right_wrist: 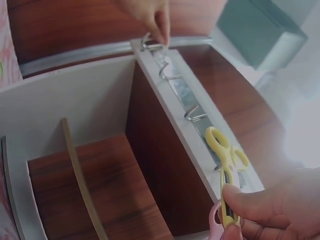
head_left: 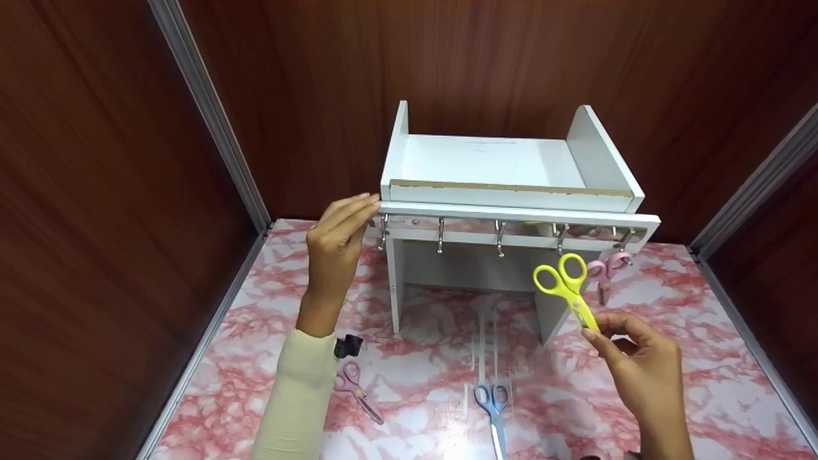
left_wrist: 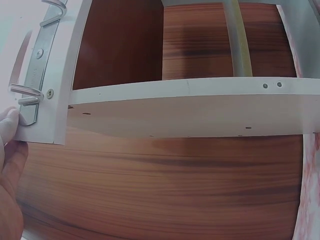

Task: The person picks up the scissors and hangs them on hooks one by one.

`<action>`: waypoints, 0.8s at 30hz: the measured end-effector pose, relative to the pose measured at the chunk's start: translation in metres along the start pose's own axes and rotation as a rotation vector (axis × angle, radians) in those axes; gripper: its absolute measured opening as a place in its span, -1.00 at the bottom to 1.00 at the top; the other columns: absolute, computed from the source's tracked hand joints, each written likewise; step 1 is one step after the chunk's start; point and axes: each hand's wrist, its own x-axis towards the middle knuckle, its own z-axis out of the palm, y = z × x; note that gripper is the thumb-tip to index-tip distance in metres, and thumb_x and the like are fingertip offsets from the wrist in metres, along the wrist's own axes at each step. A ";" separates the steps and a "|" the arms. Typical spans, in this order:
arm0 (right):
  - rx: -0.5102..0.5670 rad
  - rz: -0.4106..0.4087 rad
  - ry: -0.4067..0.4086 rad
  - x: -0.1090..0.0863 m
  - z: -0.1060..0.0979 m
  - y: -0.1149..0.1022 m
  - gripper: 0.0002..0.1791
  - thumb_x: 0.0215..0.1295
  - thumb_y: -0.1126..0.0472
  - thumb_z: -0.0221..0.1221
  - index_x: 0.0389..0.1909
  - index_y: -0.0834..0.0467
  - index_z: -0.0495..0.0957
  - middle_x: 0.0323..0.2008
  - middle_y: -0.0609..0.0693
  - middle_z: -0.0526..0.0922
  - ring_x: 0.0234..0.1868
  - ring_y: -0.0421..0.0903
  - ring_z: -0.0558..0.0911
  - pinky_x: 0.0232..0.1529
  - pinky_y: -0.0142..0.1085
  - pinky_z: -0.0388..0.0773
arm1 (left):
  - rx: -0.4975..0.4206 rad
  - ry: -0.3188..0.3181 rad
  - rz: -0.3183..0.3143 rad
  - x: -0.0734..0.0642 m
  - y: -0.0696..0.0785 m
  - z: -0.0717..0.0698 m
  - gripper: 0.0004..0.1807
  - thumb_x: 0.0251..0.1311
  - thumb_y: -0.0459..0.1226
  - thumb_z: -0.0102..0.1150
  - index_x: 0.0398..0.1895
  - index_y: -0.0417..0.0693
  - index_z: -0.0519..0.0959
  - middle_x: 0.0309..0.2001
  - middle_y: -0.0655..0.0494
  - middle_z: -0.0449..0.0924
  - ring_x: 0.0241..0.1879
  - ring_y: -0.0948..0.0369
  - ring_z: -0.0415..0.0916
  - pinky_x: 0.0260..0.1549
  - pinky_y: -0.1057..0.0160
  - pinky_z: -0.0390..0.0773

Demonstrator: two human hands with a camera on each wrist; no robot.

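Note:
My right hand [head_left: 645, 364] pinches yellow scissors [head_left: 567, 284] by the blade end between thumb and fingers, with the handle loops pointing up. The loops are just below and in front of the hook rail [head_left: 524, 213], near its right-hand hooks. At the rail's left end, my left hand [head_left: 339, 246] grips the corner; the left wrist view shows its fingertips [left_wrist: 9, 125] against the board beside the metal hook strip [left_wrist: 37, 70]. Pink scissors [head_left: 607, 268] hang from the rightmost hook, partly behind the yellow pair.
A white shelf unit [head_left: 489, 197] carries the rail across its front. On the red-and-white marbled surface [head_left: 255, 358] lie another pink pair of scissors [head_left: 358, 391] and blue scissors [head_left: 493, 409]. Wood-grain panels [head_left: 332, 76] stand behind and at both sides.

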 end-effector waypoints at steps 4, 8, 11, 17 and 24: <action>0.027 -0.001 -0.005 0.003 0.004 0.003 -0.85 -0.03 0.46 0.38 -0.40 0.24 0.67 -0.47 -0.01 0.67 -0.54 -0.22 0.58 -0.52 -0.53 0.53 | 0.006 -0.001 -0.004 0.000 0.000 0.000 -0.79 0.08 -0.51 0.23 -0.20 -0.22 0.70 -0.12 0.01 0.67 -0.06 0.13 0.57 -0.04 0.23 0.57; 0.017 0.001 -0.005 0.006 0.007 0.004 -0.84 -0.04 0.45 0.39 -0.40 0.22 0.67 -0.48 -0.03 0.67 -0.57 -0.21 0.58 -0.54 -0.54 0.53 | 0.005 0.005 -0.006 0.000 0.001 0.000 -0.79 0.09 -0.50 0.23 -0.20 -0.22 0.70 -0.12 0.01 0.67 -0.07 0.11 0.57 -0.04 0.25 0.57; 0.012 -0.003 -0.011 0.008 0.010 0.007 -0.85 -0.03 0.43 0.39 -0.39 0.22 0.67 -0.48 -0.01 0.67 -0.56 -0.21 0.57 -0.54 -0.55 0.51 | 0.001 0.013 -0.008 0.000 0.002 0.000 -0.79 0.08 -0.51 0.23 -0.21 -0.23 0.70 -0.13 0.00 0.68 -0.08 0.06 0.58 -0.04 0.25 0.57; 0.027 0.022 0.005 0.009 0.015 0.007 -0.85 -0.03 0.44 0.39 -0.39 0.23 0.68 -0.47 0.00 0.67 -0.56 -0.24 0.57 -0.54 -0.56 0.51 | 0.002 0.004 -0.005 0.000 0.002 0.000 -0.78 0.08 -0.51 0.22 -0.19 -0.23 0.69 -0.12 0.00 0.67 -0.08 0.07 0.58 -0.04 0.25 0.56; 0.028 0.045 0.002 0.008 0.017 -0.009 -0.86 -0.03 0.48 0.37 -0.39 0.32 0.66 -0.48 0.05 0.68 -0.59 -0.23 0.56 -0.55 -0.57 0.50 | 0.009 0.000 0.002 0.000 0.001 -0.001 -0.79 0.08 -0.52 0.23 -0.19 -0.23 0.69 -0.12 -0.01 0.67 -0.07 0.10 0.57 -0.04 0.22 0.57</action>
